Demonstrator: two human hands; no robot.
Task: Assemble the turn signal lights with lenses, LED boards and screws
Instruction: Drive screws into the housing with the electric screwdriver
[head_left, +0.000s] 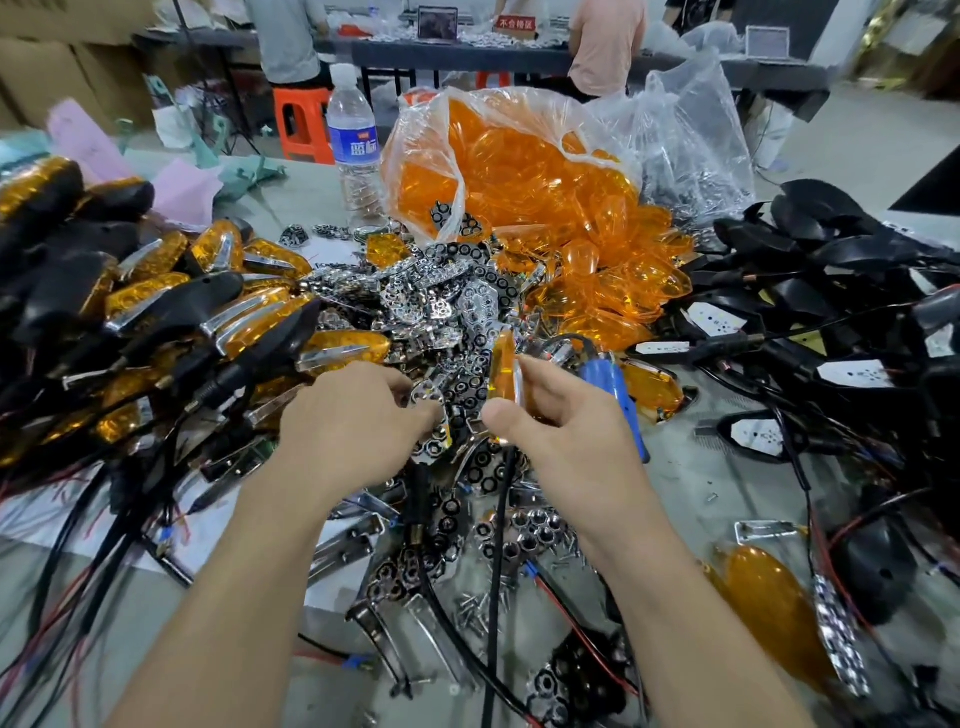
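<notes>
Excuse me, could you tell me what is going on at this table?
A person is mid-assembly. The right hand holds an orange lens on edge, while the left hand pinches a chrome plate over the parts pile. Finished lights lie to the left, black housings to the right.

Bare tabletop (691, 483) shows only in a strip right of centre and a far patch left of the water bottle (353, 140). Finished lights (156, 312) pile up left and chrome reflectors (441, 306) heap in the centre. The bag of orange lenses (519, 171) blocks the far side. Black housings (831, 270) crowd the right, and wires (497, 545) cross the near edge.
</notes>
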